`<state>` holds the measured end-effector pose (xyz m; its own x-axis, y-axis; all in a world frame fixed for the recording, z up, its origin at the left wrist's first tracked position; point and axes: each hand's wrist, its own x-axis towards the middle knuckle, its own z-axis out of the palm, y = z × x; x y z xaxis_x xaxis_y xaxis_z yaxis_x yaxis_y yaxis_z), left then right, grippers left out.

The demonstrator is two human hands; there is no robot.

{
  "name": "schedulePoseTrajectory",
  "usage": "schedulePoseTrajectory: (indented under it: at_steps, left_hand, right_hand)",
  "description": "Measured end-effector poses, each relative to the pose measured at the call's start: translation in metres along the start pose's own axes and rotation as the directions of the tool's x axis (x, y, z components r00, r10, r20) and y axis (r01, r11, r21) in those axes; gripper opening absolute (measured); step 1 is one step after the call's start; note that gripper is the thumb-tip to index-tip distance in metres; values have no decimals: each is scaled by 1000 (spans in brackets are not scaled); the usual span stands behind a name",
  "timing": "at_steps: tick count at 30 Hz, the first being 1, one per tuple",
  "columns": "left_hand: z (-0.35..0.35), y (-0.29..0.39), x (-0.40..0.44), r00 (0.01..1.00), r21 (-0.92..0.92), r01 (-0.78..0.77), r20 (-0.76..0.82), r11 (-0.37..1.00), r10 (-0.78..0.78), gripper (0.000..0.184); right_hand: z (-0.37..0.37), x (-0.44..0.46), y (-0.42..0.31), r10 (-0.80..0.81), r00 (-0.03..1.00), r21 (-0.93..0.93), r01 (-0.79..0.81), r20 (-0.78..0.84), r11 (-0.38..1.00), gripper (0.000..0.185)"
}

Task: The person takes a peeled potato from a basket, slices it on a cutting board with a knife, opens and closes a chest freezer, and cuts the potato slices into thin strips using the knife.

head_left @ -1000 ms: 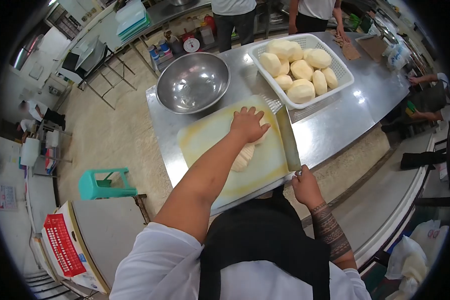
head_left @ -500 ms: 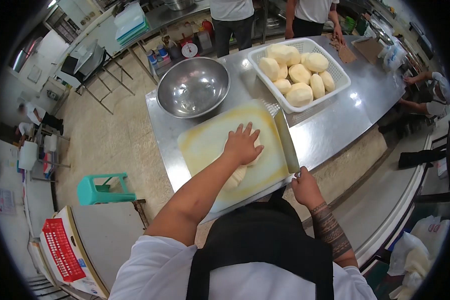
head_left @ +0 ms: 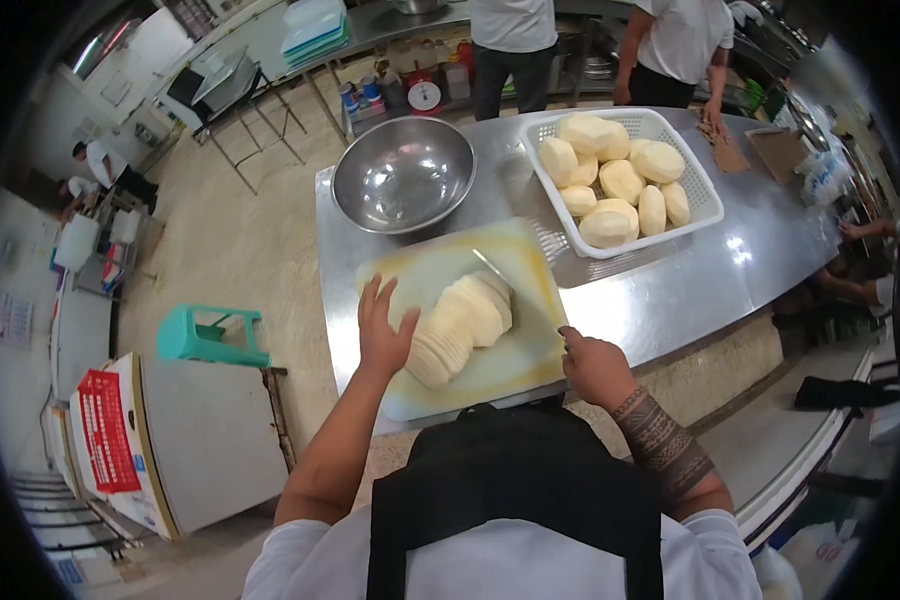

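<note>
On a yellow-stained white cutting board [head_left: 530, 355] lies a row of pale, thin vegetable slices [head_left: 440, 345], fanned over one another; the exact kind is unclear. My left hand [head_left: 385, 330] is at the left end of the slices with fingers spread, holding nothing. My right hand [head_left: 595, 365] grips the handle of a knife [head_left: 492, 268] at the board's right edge. The knife's blade shows only as a thin strip beyond the slices, the rest of it hard to make out.
A steel bowl [head_left: 403, 175] stands behind the board on the steel table [head_left: 660, 265]. To its right, a white basket [head_left: 712, 205] holds several peeled pale vegetables [head_left: 610, 223]. Two people stand across the table, one with a hand [head_left: 712, 115] on brown scraps. A green stool [head_left: 213, 335] is at left.
My left hand has lifted off the vegetable and moved left, uncovering the slices. The knife has shifted from the board's right side to the slices. The whole view has shifted slightly.
</note>
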<state>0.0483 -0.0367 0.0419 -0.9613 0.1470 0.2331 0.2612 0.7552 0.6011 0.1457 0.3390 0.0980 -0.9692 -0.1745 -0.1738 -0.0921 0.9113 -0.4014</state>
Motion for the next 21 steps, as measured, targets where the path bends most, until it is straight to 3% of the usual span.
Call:
schedulePoseTrajectory:
  at_steps: [5, 8, 11, 17, 21]
  left_hand:
    - [34, 40, -75, 1000, 108, 14, -9, 994, -13, 106]
    - [67, 49, -78, 993, 287, 85, -103, 954, -58, 112]
    - [74, 51, -81, 988, 262, 105, -138, 959, -71, 112]
    - [63, 61, -76, 979, 282, 205, -54, 937, -198, 97]
    - [60, 95, -35, 993, 389, 116, -36, 914, -111, 81]
  right_hand:
    - [-19, 7, 27, -73, 991, 131, 59, 112, 990, 43]
    - [-20, 19, 46, -76, 977, 224, 29, 201, 974, 44]
    - [-14, 20, 54, -103, 972, 283, 40, 212, 958, 45]
    - [-20, 32, 64, -128, 964, 425, 17, 232, 905, 40]
    - [-21, 35, 73, -74, 947, 530, -109, 313, 841, 36]
